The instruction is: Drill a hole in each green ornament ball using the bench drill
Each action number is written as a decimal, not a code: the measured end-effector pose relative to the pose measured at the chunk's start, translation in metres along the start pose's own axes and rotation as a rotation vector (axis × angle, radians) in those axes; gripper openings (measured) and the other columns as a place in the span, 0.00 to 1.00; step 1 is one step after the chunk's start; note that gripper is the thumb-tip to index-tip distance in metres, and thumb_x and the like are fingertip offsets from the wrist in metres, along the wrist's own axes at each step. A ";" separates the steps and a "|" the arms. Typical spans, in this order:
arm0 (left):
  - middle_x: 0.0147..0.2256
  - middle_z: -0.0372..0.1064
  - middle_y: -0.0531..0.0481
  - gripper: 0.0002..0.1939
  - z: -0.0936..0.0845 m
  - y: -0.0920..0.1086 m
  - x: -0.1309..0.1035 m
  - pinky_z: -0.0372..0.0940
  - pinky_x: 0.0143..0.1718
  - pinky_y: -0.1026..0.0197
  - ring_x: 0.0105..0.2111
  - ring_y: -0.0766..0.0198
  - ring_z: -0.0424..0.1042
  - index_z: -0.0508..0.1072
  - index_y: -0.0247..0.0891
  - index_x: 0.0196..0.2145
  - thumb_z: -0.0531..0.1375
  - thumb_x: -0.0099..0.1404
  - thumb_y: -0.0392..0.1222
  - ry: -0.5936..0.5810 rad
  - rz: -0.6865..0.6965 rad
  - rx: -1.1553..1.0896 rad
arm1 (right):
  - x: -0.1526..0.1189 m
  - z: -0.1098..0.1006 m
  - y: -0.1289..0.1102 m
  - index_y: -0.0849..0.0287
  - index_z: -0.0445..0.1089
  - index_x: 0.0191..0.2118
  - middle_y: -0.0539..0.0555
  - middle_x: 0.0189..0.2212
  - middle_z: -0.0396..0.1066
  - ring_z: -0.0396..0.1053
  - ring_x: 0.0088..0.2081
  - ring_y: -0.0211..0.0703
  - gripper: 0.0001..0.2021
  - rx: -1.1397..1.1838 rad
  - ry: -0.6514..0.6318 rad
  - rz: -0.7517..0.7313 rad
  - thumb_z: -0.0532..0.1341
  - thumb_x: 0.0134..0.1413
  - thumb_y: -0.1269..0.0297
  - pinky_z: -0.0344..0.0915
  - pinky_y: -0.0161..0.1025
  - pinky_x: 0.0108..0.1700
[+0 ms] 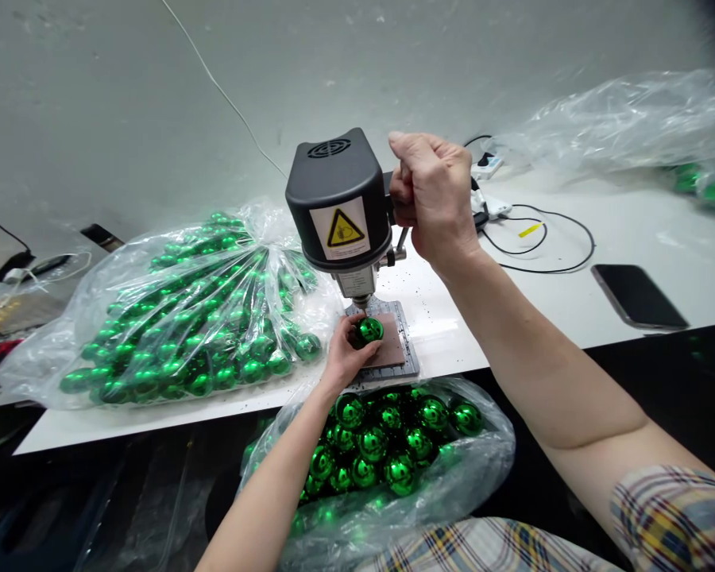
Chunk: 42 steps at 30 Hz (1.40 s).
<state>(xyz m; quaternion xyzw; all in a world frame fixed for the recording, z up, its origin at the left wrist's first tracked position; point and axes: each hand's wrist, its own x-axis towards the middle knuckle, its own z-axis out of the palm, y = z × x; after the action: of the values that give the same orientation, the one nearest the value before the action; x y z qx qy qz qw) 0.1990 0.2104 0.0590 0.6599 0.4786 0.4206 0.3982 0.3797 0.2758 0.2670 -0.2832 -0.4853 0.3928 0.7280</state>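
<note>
My left hand (346,349) is closed round a shiny green ball (371,329), with the thumb in front and the fingers behind. The ball sits over a brownish square pad (392,343) on the grey base plate (413,361) of a small bench drill press (339,199). Right above the ball is the drill's chuck (361,302); whether the bit touches the ball I cannot tell. Higher up on the right, my right hand (432,191) is wrapped round the drill press's feed handle, which is mostly hidden by the fingers.
An open plastic bag of green balls (494,453) lies at the table's front edge. To the left is a large tied bag of green balls (202,318). A phone (639,295), black cables (563,270) and another plastic bag (631,119) are on the right. Dark specks surround the base.
</note>
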 end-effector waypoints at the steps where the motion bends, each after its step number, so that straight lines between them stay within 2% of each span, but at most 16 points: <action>1: 0.44 0.69 0.45 0.29 0.001 -0.002 -0.001 0.68 0.49 0.53 0.45 0.57 0.71 0.71 0.38 0.52 0.72 0.53 0.43 0.011 -0.005 -0.014 | -0.001 0.000 0.000 0.55 0.51 0.20 0.43 0.13 0.51 0.45 0.14 0.30 0.26 0.000 -0.003 -0.018 0.65 0.57 0.51 0.44 0.37 0.13; 8: 0.46 0.69 0.44 0.31 0.002 -0.011 -0.003 0.68 0.50 0.52 0.47 0.55 0.72 0.71 0.38 0.53 0.72 0.53 0.45 0.018 0.038 -0.028 | -0.014 0.005 -0.008 0.55 0.50 0.19 0.44 0.12 0.49 0.44 0.14 0.30 0.27 -0.013 0.051 -0.056 0.65 0.58 0.53 0.42 0.36 0.12; 13: 0.44 0.69 0.44 0.30 0.003 -0.010 -0.004 0.68 0.49 0.53 0.46 0.54 0.72 0.72 0.38 0.53 0.72 0.54 0.45 0.031 0.054 -0.007 | -0.032 0.006 -0.014 0.55 0.51 0.17 0.44 0.11 0.50 0.44 0.13 0.29 0.29 -0.035 0.039 -0.198 0.65 0.55 0.45 0.42 0.36 0.13; 18: 0.44 0.69 0.44 0.29 0.003 -0.009 -0.004 0.68 0.50 0.53 0.46 0.55 0.72 0.72 0.38 0.53 0.72 0.54 0.44 0.033 0.062 0.000 | -0.062 0.005 -0.010 0.57 0.52 0.16 0.43 0.11 0.50 0.48 0.13 0.29 0.28 -0.082 0.079 -0.392 0.65 0.59 0.53 0.44 0.34 0.15; 21: 0.45 0.69 0.45 0.30 0.003 -0.009 -0.004 0.68 0.50 0.54 0.46 0.56 0.72 0.72 0.38 0.53 0.72 0.54 0.44 0.032 0.073 -0.007 | -0.081 0.000 -0.002 0.58 0.51 0.16 0.44 0.12 0.50 0.47 0.14 0.28 0.27 -0.116 0.086 -0.498 0.62 0.63 0.59 0.45 0.34 0.17; 24: 0.45 0.68 0.45 0.30 0.003 -0.010 -0.004 0.68 0.49 0.54 0.46 0.56 0.72 0.72 0.39 0.53 0.72 0.54 0.44 0.032 0.087 -0.001 | -0.095 -0.007 0.009 0.59 0.49 0.16 0.44 0.12 0.46 0.47 0.14 0.27 0.27 -0.133 0.085 -0.563 0.62 0.62 0.65 0.43 0.34 0.18; 30: 0.46 0.68 0.45 0.29 0.003 -0.011 -0.005 0.67 0.52 0.53 0.47 0.56 0.71 0.71 0.39 0.54 0.71 0.55 0.44 0.037 0.116 0.001 | -0.105 -0.020 0.023 0.59 0.43 0.19 0.44 0.14 0.44 0.46 0.15 0.28 0.25 -0.139 -0.067 -0.722 0.59 0.59 0.76 0.41 0.35 0.20; 33: 0.46 0.68 0.45 0.30 0.004 -0.013 -0.005 0.67 0.51 0.53 0.47 0.56 0.71 0.71 0.39 0.54 0.71 0.55 0.44 0.042 0.113 0.001 | -0.104 -0.024 0.027 0.58 0.43 0.20 0.43 0.15 0.44 0.44 0.16 0.28 0.23 -0.135 -0.152 -0.811 0.58 0.55 0.81 0.41 0.35 0.21; 37: 0.46 0.68 0.44 0.31 0.004 -0.013 -0.005 0.68 0.51 0.53 0.47 0.56 0.71 0.70 0.39 0.55 0.71 0.55 0.45 0.039 0.101 -0.007 | -0.101 -0.028 0.031 0.58 0.46 0.20 0.43 0.15 0.44 0.46 0.17 0.29 0.21 -0.139 -0.191 -0.886 0.58 0.53 0.82 0.41 0.35 0.22; 42: 0.44 0.69 0.46 0.29 0.002 -0.007 -0.006 0.68 0.50 0.53 0.46 0.56 0.72 0.72 0.40 0.53 0.72 0.54 0.44 0.068 0.125 0.007 | -0.105 -0.029 0.035 0.57 0.43 0.20 0.42 0.13 0.43 0.43 0.15 0.28 0.22 -0.158 -0.242 -0.957 0.57 0.52 0.83 0.43 0.36 0.21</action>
<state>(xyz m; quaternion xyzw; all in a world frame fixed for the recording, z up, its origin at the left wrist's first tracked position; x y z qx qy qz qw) 0.1974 0.2057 0.0507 0.6752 0.4510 0.4652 0.3525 0.3734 0.2043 0.1780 -0.0357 -0.6700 0.0069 0.7414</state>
